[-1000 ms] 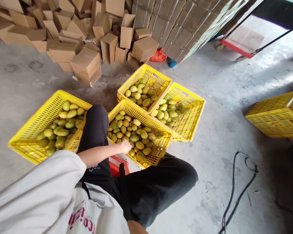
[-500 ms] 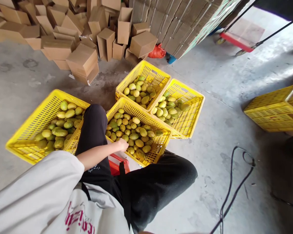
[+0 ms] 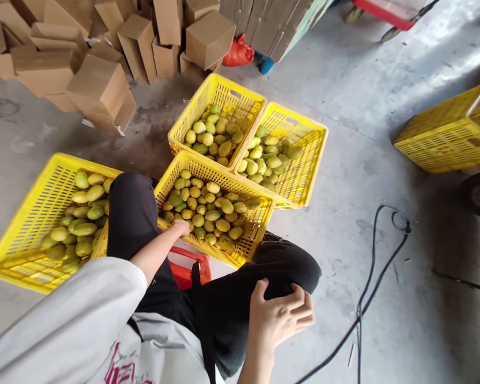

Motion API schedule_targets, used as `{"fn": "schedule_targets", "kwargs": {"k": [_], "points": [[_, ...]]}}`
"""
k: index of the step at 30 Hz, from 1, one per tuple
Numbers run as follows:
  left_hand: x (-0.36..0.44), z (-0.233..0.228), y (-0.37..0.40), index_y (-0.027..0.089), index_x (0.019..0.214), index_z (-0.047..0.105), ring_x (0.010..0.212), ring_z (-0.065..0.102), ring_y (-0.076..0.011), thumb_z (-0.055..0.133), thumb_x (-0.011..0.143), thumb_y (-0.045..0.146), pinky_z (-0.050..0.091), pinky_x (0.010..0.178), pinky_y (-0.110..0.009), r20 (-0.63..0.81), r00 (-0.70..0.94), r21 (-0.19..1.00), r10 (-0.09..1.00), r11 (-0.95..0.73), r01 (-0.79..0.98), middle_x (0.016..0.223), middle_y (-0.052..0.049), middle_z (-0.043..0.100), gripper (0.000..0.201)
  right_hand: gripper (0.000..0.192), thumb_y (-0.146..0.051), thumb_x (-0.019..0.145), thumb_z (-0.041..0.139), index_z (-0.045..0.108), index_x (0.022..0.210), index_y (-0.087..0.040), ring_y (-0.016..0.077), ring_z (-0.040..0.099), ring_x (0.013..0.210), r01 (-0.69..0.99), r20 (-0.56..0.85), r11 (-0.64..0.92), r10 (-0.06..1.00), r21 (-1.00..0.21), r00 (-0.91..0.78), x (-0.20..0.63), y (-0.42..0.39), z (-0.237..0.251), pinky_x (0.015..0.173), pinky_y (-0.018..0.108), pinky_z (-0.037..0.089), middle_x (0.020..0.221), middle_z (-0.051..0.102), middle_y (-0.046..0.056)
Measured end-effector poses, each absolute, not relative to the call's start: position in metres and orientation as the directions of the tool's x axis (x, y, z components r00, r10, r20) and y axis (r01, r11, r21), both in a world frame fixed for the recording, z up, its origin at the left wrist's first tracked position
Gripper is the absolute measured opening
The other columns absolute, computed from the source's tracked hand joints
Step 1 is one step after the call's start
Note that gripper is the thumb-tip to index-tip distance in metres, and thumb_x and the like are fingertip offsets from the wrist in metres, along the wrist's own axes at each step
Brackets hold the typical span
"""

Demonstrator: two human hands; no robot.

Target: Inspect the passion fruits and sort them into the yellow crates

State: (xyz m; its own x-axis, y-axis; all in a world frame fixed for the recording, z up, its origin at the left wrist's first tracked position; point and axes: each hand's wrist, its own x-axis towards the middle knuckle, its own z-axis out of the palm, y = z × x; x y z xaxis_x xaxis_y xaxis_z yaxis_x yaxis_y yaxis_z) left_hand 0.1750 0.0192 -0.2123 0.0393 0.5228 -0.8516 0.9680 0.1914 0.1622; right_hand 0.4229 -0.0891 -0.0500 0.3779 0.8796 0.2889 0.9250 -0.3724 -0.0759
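Note:
My left hand (image 3: 181,228) is closed over the near rim of the middle yellow crate (image 3: 253,246), its fingertips hidden behind the edge. Inside this crate lie many yellow-green oval fruits (image 3: 223,225). Held above my right thigh is my right hand (image 3: 282,314), with nothing in it and its fingers spread and bent. To my left another yellow crate (image 3: 28,213) holds the same kind of fruit, partly covered by my knee. Two further fruit-filled crates, one at the back (image 3: 180,117) and one on the right (image 3: 304,176), touch the middle crate's far side.
Open cardboard boxes (image 3: 100,90) are heaped at the upper left, near a red bag (image 3: 239,52). A black cable (image 3: 368,298) loops across the floor at right. Beyond it stands another yellow crate (image 3: 444,138). Something red (image 3: 182,273) is between my legs.
My right hand has come into view over my right thigh, open. My left hand stays at the crate's rim. The view has shifted, so the crates appear farther left.

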Motion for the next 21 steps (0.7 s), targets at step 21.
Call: {"fn": "schedule_targets", "kwargs": {"k": [21], "points": [[0.184, -0.307, 0.052, 0.023, 0.137, 0.036, 0.123, 0.036, -0.0353, 0.05, 0.085, 0.022, 0.042, 0.09, -0.041, -0.81, -0.132, -0.034, 0.571, 0.178, 0.983, 0.146, -0.015, 0.029, 0.054, 0.081, -0.026, 0.068, 0.069, 0.04, 0.143, -0.027, 0.0438, 0.048, 0.123, 0.831, 0.247, -0.525, 0.793, -0.185, 0.557, 0.464, -0.042, -0.04, 0.097, 0.066, 0.037, 0.138, 0.049, 0.015]]}}
